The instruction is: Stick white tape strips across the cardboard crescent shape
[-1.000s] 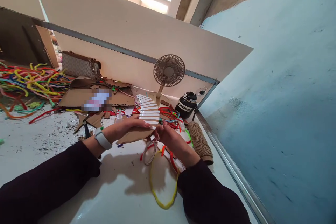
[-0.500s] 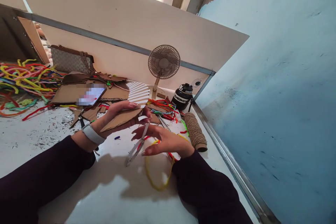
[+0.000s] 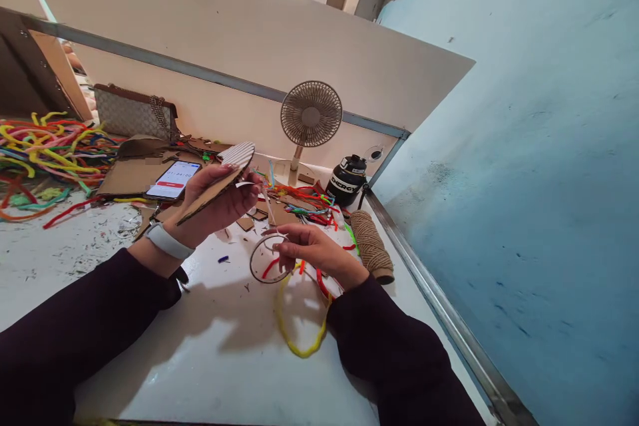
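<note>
A brown cardboard piece [image 3: 212,196] with a white-striped face is gripped in my left hand [image 3: 239,203], tilted. From the fingers of that hand a strip of clear tape stretches down to a tape roll [image 3: 257,273], seen as a thin ring. My right hand [image 3: 309,246] has its fingers curled at the roll's upper right edge, closed on it. Below the right hand, a yellow pipe cleaner loop [image 3: 304,351] lies on the white table [image 3: 214,373].
A phone [image 3: 174,180] lies on cardboard at the left, near piled pipe cleaners [image 3: 54,153] and a handbag [image 3: 134,113]. Behind are a small fan [image 3: 311,113] and a black bottle [image 3: 347,180]. A twine spool [image 3: 372,246] lies at the right, beside the metal table edge.
My left hand and the cardboard have moved left and turned, showing less of the striped face. The tape roll now hangs more face-on, with my right hand's fingers closed on it.
</note>
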Demonstrator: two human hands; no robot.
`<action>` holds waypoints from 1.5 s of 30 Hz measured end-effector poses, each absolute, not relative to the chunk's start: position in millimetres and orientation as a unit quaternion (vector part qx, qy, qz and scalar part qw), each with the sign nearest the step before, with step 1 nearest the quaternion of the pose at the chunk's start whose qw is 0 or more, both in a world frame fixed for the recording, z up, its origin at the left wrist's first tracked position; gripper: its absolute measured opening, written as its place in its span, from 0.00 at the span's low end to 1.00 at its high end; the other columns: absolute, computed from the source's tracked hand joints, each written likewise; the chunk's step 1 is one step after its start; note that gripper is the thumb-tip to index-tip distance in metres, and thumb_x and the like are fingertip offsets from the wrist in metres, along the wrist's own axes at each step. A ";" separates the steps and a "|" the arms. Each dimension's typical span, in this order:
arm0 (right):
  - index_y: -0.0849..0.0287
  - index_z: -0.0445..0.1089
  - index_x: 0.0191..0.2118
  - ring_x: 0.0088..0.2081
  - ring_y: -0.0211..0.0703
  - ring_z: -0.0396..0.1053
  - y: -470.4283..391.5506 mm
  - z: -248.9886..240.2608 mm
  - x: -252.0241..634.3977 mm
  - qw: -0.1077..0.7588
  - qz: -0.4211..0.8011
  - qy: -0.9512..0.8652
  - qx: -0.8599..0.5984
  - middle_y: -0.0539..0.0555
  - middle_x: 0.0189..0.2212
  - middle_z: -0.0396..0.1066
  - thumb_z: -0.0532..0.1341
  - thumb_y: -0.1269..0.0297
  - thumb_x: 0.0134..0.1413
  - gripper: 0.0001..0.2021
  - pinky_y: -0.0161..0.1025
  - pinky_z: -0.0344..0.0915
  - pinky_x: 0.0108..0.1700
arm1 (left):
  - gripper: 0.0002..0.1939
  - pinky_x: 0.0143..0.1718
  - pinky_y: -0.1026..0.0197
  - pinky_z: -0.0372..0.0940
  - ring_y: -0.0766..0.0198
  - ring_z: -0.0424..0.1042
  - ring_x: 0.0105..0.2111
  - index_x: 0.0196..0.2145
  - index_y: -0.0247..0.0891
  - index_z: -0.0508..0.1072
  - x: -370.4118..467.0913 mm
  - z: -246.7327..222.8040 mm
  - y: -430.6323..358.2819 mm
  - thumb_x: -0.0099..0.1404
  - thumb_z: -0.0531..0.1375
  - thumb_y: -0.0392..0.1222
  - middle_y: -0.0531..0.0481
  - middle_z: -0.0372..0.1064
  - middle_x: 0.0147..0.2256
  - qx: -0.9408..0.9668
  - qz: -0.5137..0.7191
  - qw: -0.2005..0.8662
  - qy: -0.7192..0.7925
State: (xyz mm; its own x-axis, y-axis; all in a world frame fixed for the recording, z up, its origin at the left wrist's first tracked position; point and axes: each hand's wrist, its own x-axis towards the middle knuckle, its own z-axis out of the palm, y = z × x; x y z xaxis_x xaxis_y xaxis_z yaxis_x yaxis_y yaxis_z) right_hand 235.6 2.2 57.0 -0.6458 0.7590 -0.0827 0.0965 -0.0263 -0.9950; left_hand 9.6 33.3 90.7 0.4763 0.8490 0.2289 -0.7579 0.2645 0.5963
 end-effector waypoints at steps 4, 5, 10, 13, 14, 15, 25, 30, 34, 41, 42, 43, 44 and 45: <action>0.62 0.71 0.50 0.19 0.28 0.60 7.3 57.6 245.0 0.296 0.603 -0.652 -0.352 0.45 0.21 0.67 0.65 0.52 0.53 0.23 0.27 0.55 0.19 | 0.08 0.32 0.68 0.72 0.66 0.75 0.28 0.31 0.29 0.73 9.2 90.5 37.8 0.59 0.54 0.34 0.44 0.75 0.28 0.304 0.535 0.786 0.047; 0.62 0.72 0.48 0.17 0.27 0.57 8.2 57.0 246.8 0.303 0.601 -0.648 -0.356 0.44 0.19 0.64 0.64 0.51 0.54 0.22 0.27 0.51 0.18 | 0.07 0.33 0.67 0.72 0.65 0.75 0.28 0.31 0.29 0.72 10.0 89.7 39.0 0.59 0.55 0.33 0.44 0.75 0.29 0.293 0.541 0.787 0.041; 0.65 0.74 0.40 0.16 0.27 0.51 11.5 53.6 252.3 0.281 0.614 -0.642 -0.364 0.42 0.16 0.59 0.66 0.49 0.50 0.21 0.28 0.43 0.16 | 0.08 0.33 0.65 0.74 0.63 0.76 0.29 0.32 0.28 0.73 13.7 83.5 45.6 0.60 0.53 0.32 0.41 0.77 0.30 0.249 0.559 0.789 0.049; 0.65 0.74 0.40 0.15 0.27 0.49 12.6 53.7 253.6 0.259 0.592 -0.674 -0.357 0.41 0.14 0.56 0.64 0.48 0.52 0.21 0.29 0.44 0.17 | 0.09 0.35 0.64 0.74 0.62 0.77 0.31 0.33 0.28 0.74 14.9 79.7 48.5 0.61 0.53 0.32 0.40 0.78 0.30 0.246 0.569 0.783 0.053; 0.65 0.74 0.39 0.15 0.28 0.49 12.9 53.9 253.8 0.250 0.575 -0.692 -0.357 0.41 0.14 0.56 0.63 0.48 0.53 0.21 0.29 0.45 0.17 | 0.10 0.35 0.64 0.74 0.62 0.77 0.31 0.33 0.28 0.74 15.2 78.7 49.1 0.61 0.53 0.31 0.40 0.78 0.30 0.248 0.571 0.781 0.053; 0.65 0.75 0.38 0.16 0.28 0.49 13.2 54.2 253.9 0.241 0.553 -0.712 -0.359 0.42 0.14 0.56 0.63 0.48 0.54 0.21 0.29 0.46 0.18 | 0.10 0.36 0.64 0.74 0.61 0.77 0.32 0.33 0.28 0.74 15.6 77.8 49.6 0.61 0.52 0.31 0.40 0.78 0.29 0.251 0.571 0.780 0.052; 0.55 0.76 0.48 0.42 0.46 0.73 10.1 59.3 257.8 0.190 0.206 -0.875 -0.394 0.57 0.41 0.78 0.59 0.59 0.60 0.14 0.37 0.64 0.44 | 0.12 0.36 0.65 0.73 0.62 0.78 0.30 0.30 0.30 0.75 21.3 74.7 47.0 0.62 0.52 0.32 0.42 0.79 0.28 0.253 0.550 0.791 0.091; 0.57 0.71 0.55 0.52 0.54 0.68 11.0 65.9 265.3 0.096 0.222 -0.876 -0.417 0.59 0.52 0.72 0.64 0.64 0.49 0.24 0.47 0.60 0.55 | 0.13 0.34 0.62 0.74 0.60 0.78 0.28 0.29 0.27 0.77 26.2 70.4 42.4 0.60 0.52 0.30 0.39 0.78 0.28 0.279 0.504 0.808 0.126; 0.56 0.63 0.61 0.61 0.53 0.58 14.5 66.6 260.2 0.201 0.448 -0.812 -0.316 0.56 0.61 0.61 0.58 0.65 0.50 0.29 0.50 0.53 0.61 | 0.12 0.38 0.60 0.73 0.58 0.78 0.30 0.29 0.25 0.78 35.0 67.3 32.6 0.59 0.54 0.31 0.38 0.78 0.30 0.349 0.447 0.812 0.137; 0.58 0.69 0.53 0.56 0.52 0.63 -2.4 71.9 234.8 0.468 0.533 -0.658 -0.253 0.57 0.52 0.69 0.57 0.53 0.55 0.22 0.49 0.54 0.61 | 0.10 0.41 0.56 0.70 0.53 0.76 0.35 0.31 0.30 0.80 36.1 69.1 22.6 0.57 0.59 0.38 0.39 0.78 0.32 0.469 0.390 0.782 0.129; 0.58 0.70 0.51 0.55 0.51 0.65 -5.3 74.8 234.1 0.484 0.525 -0.652 -0.254 0.57 0.50 0.70 0.56 0.51 0.57 0.21 0.49 0.54 0.61 | 0.10 0.40 0.57 0.70 0.52 0.76 0.35 0.29 0.31 0.80 34.7 69.5 22.8 0.57 0.60 0.40 0.40 0.78 0.31 0.490 0.379 0.775 0.126; 0.58 0.71 0.49 0.52 0.50 0.67 -7.8 77.7 234.1 0.485 0.525 -0.650 -0.257 0.57 0.47 0.72 0.54 0.49 0.59 0.21 0.49 0.56 0.60 | 0.09 0.38 0.57 0.70 0.52 0.76 0.34 0.28 0.33 0.80 33.3 69.7 23.2 0.57 0.61 0.40 0.41 0.78 0.30 0.507 0.370 0.768 0.127; 0.59 0.71 0.48 0.49 0.49 0.69 -9.9 80.3 234.6 0.472 0.531 -0.652 -0.264 0.57 0.43 0.73 0.53 0.47 0.61 0.22 0.48 0.58 0.58 | 0.08 0.36 0.58 0.70 0.53 0.76 0.32 0.26 0.34 0.79 31.9 69.9 23.6 0.57 0.62 0.40 0.42 0.78 0.30 0.521 0.366 0.759 0.135; 0.59 0.72 0.46 0.45 0.48 0.71 -11.6 82.6 235.3 0.452 0.541 -0.654 -0.274 0.57 0.39 0.74 0.54 0.46 0.61 0.22 0.48 0.61 0.55 | 0.08 0.35 0.59 0.70 0.54 0.75 0.31 0.25 0.35 0.79 30.8 70.0 24.0 0.57 0.62 0.40 0.43 0.78 0.29 0.530 0.369 0.749 0.148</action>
State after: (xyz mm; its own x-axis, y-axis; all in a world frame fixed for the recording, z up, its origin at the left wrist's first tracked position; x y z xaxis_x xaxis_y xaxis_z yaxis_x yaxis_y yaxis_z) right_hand 235.3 -11.6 82.6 -0.4411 0.8476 0.2951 -0.1312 0.2644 -0.9555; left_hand 30.8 24.0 70.0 0.6842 0.7093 0.1696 -0.3957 0.1658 0.9033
